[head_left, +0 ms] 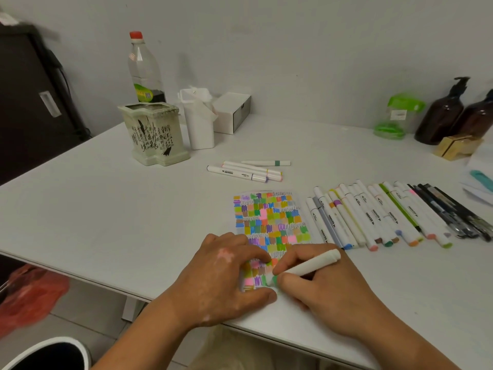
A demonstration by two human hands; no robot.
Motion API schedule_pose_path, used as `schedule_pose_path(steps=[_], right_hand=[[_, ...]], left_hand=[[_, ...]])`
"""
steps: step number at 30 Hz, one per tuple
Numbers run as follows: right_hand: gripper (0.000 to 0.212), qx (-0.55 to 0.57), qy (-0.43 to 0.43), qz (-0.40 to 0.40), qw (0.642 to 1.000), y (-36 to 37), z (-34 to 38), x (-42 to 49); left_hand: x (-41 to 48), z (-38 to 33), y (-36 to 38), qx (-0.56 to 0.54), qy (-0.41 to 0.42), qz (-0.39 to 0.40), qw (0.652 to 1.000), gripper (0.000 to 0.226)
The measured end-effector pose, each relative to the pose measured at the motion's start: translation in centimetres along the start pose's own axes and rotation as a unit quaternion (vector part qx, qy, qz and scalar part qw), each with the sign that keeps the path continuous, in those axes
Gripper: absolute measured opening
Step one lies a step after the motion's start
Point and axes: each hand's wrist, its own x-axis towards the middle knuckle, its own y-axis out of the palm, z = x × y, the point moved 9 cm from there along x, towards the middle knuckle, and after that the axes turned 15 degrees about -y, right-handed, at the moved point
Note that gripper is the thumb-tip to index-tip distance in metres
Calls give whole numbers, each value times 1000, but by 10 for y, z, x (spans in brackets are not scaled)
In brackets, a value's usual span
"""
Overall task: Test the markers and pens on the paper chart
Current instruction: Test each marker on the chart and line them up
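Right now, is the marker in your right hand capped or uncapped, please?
Uncapped at the lower end: the marker shows a green tip on the chart.

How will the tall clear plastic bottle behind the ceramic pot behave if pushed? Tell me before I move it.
The plastic bottle looks mostly empty, so probably light for its size. Tall and narrow, it would likely tip rather than slide if pushed near the red cap. Its thin clear wall may dent when squeezed.
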Motion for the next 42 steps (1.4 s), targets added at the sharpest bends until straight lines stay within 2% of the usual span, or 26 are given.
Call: schedule_pose_path(steps=[13, 15, 18, 20, 22, 24, 27, 31, 35, 42], right_hand=[[12, 0, -5, -24, 1000, -3, -4, -2], [8, 64, -8, -70, 995, -10, -6, -1], [5, 224, 11, -168, 960, -28, -13, 0], [3, 241, 1, -190, 952, -42, -11, 7], [4, 229, -21, -178, 957, -52, -2, 19], [4, 216, -39, -162, 962, -56, 5, 32], [5, 216, -54, -140, 965, -49, 10, 46], [15, 291, -29, -135, 947, -33, -2, 47], [8, 307, -40, -121, 943, -31, -6, 42], [3, 325, -52, -106, 938, -30, -9, 41]], left_hand=[[1, -1, 0, -7, 0, 7, 1000, 62], [0, 0, -2, -19, -7, 8, 1000, 60], [-1, 5, -15, -143, -37, 1, 989, 51], [-1, 11, -24, -262, -61, -3, 963, 28], [-1, 18, -28, -333, -81, -6, 940, 10], [0, 25, -30, -354, -96, -23, 930, 8], [1, 29, -30, -345, -113, -41, 931, 16], [2, 24, -32, -324, -100, -59, 939, 20], [1, 21, -32, -344, -93, -50, 933, 15], [-1, 24, -38, -389, -78, -65, 916, 30]])
